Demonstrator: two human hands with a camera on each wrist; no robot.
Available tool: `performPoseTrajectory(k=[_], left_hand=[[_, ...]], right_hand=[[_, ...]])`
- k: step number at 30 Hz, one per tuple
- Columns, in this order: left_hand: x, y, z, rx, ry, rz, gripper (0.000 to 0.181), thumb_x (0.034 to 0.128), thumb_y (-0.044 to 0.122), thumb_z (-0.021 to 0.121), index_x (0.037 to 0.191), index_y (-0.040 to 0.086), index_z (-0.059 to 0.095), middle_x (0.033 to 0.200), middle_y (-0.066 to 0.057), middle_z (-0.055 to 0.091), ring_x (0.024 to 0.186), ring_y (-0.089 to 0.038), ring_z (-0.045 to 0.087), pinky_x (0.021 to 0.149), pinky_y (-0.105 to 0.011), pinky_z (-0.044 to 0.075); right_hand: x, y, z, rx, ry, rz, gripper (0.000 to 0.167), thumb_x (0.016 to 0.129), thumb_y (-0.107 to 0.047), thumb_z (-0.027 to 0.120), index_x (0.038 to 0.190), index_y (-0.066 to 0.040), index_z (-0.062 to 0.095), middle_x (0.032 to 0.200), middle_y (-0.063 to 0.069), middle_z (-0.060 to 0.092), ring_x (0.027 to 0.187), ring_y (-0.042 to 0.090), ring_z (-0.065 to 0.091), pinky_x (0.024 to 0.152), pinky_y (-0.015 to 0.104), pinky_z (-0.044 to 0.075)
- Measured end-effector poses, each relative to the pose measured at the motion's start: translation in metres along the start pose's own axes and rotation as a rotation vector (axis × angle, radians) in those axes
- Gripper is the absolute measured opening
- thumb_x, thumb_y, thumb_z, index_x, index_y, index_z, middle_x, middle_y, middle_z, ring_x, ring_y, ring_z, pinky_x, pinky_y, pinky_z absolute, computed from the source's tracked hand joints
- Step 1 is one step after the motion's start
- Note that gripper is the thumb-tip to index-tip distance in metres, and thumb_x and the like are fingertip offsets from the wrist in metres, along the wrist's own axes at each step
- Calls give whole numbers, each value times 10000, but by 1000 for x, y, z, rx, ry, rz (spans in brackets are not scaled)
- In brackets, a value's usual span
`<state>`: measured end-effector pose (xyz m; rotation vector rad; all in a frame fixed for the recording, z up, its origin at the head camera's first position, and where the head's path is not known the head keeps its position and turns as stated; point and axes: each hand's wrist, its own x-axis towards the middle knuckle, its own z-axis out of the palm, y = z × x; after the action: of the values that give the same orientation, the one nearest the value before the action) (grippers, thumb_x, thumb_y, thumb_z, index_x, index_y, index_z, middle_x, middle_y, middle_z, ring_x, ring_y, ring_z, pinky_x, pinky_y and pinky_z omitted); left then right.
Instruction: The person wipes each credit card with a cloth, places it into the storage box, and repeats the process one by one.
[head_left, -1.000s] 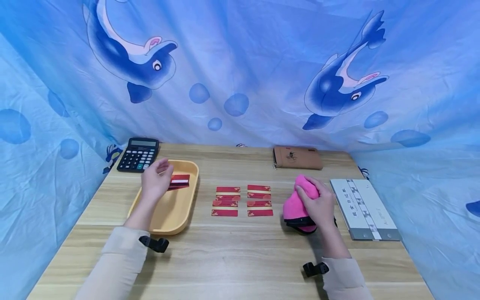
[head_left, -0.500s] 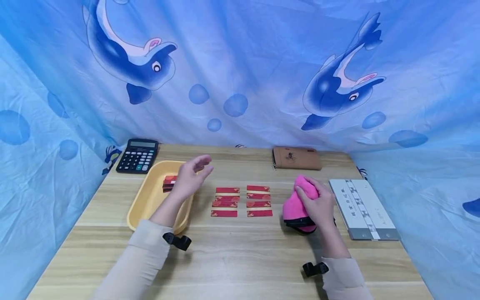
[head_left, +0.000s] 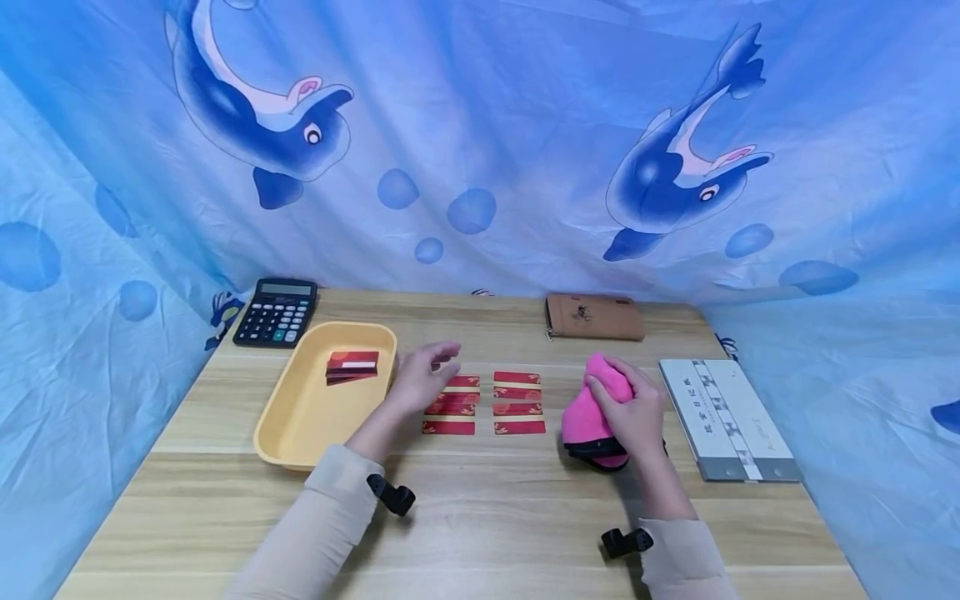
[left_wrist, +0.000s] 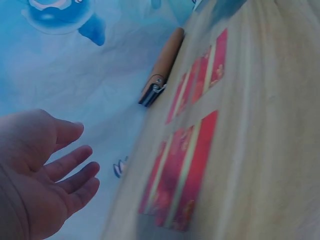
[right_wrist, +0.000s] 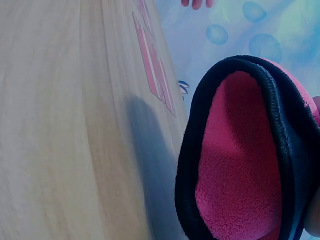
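Four red cards with pale stripes lie in two columns mid-table; the right column shows fully, the left column is partly behind my left hand. That hand hovers by the left cards with fingers loosely bent and nothing in them, as the left wrist view also shows with the hand beside the cards. My right hand grips a pink plush item with black edging. In the right wrist view the pink item shows its black-rimmed opening.
A yellow tray at the left holds a few red cards. A black calculator stands behind it. A brown wallet lies at the back, a white and grey booklet at the right.
My left hand has moved right, from over the tray across to the left column of cards. The pink item and my right hand have shifted very slightly left.
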<state>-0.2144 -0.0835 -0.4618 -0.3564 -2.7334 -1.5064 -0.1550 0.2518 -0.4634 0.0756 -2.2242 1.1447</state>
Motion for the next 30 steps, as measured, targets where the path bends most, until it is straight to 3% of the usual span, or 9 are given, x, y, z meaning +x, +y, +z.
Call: performPoseTrajectory(k=[3, 7, 12, 17, 21, 30], left_hand=[[-3, -4, 9, 2, 5, -8, 395, 989, 130, 666, 1370, 45, 610, 1338, -137, 636, 1266, -308, 576, 1075, -465, 480], [-8, -12, 20, 69, 28, 2, 362, 975, 114, 680, 1328, 39, 644, 1313, -141, 652, 1237, -306, 599, 1049, -457, 502], [-9, -29, 30, 119, 113, 46, 297, 952, 39, 681, 1246, -7, 681, 1262, -183, 667, 1227, -342, 600, 1071, -471, 475], [-7, -46, 32, 127, 187, -2, 351, 865, 27, 774, 1207, -8, 703, 1224, -189, 683, 1207, -351, 609, 1081, -460, 461], [-5, -53, 33, 126, 187, -38, 416, 827, 58, 829, 1219, 7, 702, 1235, -181, 682, 1219, -343, 600, 1089, -455, 454], [-1, -60, 35, 130, 179, -53, 478, 833, 203, 860, 1255, 49, 698, 1252, -145, 682, 1217, -317, 592, 1083, -460, 452]], right_hand=[[-1, 0, 0, -10, -4, 11, 428, 812, -132, 868, 1213, -75, 732, 1177, 138, 725, 1040, 294, 686, 793, 125, 461], [-1, 2, 1, -13, -8, 10, 428, 813, -134, 868, 1212, -61, 729, 1180, 147, 723, 1046, 309, 687, 800, 136, 470], [-1, 4, 2, 4, -16, 7, 430, 804, -130, 875, 1204, -59, 733, 1165, 152, 725, 1030, 293, 686, 792, 124, 463], [-2, 6, 3, 3, -23, 23, 433, 808, -136, 873, 1215, -82, 734, 1163, 139, 728, 1017, 279, 687, 778, 103, 462], [-2, 7, 4, 11, -25, 21, 441, 802, -125, 876, 1215, -71, 731, 1160, 141, 729, 1018, 283, 688, 783, 82, 459], [-3, 7, 2, -1, -23, 14, 437, 804, -134, 874, 1207, -51, 730, 1150, 153, 729, 1005, 304, 693, 772, 121, 468]])
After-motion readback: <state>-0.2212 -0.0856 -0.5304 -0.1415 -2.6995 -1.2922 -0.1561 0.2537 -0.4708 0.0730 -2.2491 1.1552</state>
